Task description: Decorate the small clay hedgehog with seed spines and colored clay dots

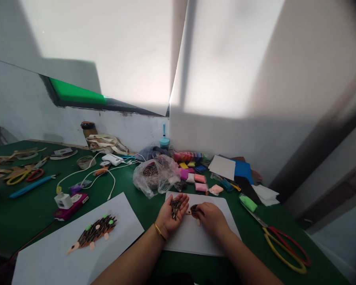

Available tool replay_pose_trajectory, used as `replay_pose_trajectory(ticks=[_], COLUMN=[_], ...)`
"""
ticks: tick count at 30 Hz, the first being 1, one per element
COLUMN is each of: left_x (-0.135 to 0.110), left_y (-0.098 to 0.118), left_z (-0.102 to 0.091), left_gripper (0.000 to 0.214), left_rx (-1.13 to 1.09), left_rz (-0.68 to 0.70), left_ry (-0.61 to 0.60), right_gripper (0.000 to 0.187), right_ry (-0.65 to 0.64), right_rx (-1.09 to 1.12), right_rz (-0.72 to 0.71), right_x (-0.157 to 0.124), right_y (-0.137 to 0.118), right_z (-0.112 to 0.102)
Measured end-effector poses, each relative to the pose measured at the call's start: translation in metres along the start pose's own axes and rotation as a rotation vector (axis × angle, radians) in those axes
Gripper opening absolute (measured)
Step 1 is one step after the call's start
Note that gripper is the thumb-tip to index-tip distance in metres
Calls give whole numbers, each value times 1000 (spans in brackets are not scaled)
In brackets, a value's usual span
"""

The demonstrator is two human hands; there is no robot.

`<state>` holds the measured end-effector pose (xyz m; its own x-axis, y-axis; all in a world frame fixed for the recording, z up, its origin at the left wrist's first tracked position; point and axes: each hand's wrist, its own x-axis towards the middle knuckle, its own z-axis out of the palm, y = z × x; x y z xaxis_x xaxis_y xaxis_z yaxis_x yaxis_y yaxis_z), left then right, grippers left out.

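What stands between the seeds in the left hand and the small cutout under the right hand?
Nothing visible does. The left hand, cupping striped seeds, sits right beside the right hand, which is over the cutout on the white sheet.

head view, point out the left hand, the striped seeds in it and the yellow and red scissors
left hand (166, 215), head view, on the palm
striped seeds (175, 209), head view, on the heap in the palm
yellow and red scissors (281, 256), head view, on the yellow handle loop
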<state>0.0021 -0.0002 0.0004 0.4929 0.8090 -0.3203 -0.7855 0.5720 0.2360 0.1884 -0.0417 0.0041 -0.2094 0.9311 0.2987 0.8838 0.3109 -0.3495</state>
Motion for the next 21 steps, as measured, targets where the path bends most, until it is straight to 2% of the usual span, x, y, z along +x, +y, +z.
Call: replay_pose_trajectory(ticks=[21], left_x=[-1], left_y=[0], left_z=[2], left_gripper=[29], left_rx=[8], left_rz=[6], left_ry=[23], right_gripper=[19], right_ry=[-38], right_rx=[-47], right_rz=[-3], right_x=[4], right_y=[0], right_z=[6])
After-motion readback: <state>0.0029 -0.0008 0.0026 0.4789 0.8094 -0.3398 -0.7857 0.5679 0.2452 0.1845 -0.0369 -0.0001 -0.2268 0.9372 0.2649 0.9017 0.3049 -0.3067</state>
